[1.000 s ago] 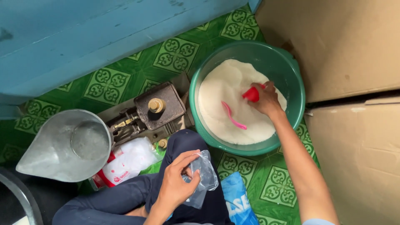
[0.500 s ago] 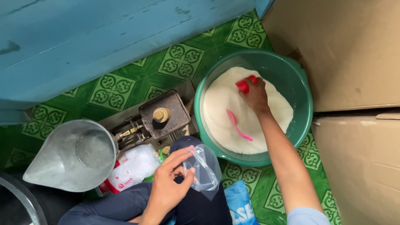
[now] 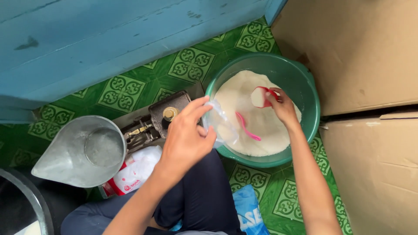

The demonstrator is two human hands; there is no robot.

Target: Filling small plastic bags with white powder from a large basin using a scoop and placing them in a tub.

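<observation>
My right hand (image 3: 283,109) holds a small red scoop (image 3: 261,96) filled with white powder, lifted just above the heap in the green plastic basin (image 3: 311,115). My left hand (image 3: 186,138) grips a clear plastic bag (image 3: 221,124) by its mouth and holds it at the basin's left rim. A pink spoon (image 3: 247,128) lies on the white powder (image 3: 254,143) inside the basin, between the bag and the scoop.
A dark metal balance scale (image 3: 156,119) sits left of the basin, with a grey metal funnel pan (image 3: 80,152) beside it. A white and red packet (image 3: 130,174) lies by my knee. A blue bag (image 3: 248,209) lies below. Cardboard boxes (image 3: 370,87) stand right, a blue wall (image 3: 109,43) behind.
My left hand has raised the clear bag from my lap up to the basin's rim. My right hand has lifted the red scoop, full of powder, out of the heap.
</observation>
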